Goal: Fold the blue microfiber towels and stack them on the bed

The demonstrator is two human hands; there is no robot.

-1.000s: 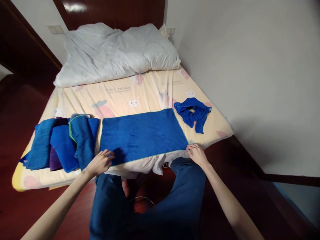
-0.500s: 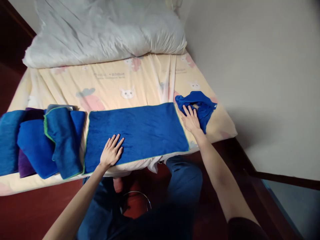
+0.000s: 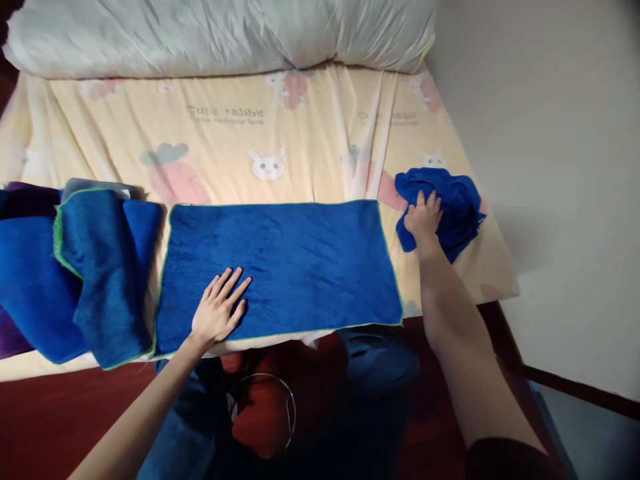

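A blue towel (image 3: 290, 253) with green edging lies spread flat along the front of the bed. My left hand (image 3: 220, 310) rests on its front left part, palm down and fingers spread. Right of the towel is a crumpled blue cloth (image 3: 457, 200), bunched in a loose heap. On the left side of this heap, my right hand (image 3: 425, 212) presses down with its fingers apart and slightly bent. The fingertips touch the fabric, and a gap of sheet separates the heap from the towel.
Folded blue and purple cloths (image 3: 103, 267) are piled at the left. A rolled pale quilt (image 3: 225, 40) lies across the back of the patterned bed sheet (image 3: 310, 153). A wall (image 3: 560, 167) borders the right side. Below are my knees and a red stool (image 3: 263, 413).
My right hand has moved off the towel's right edge onto the crumpled cloth, which is now more bunched. My left hand stays on the towel. The view has shifted.
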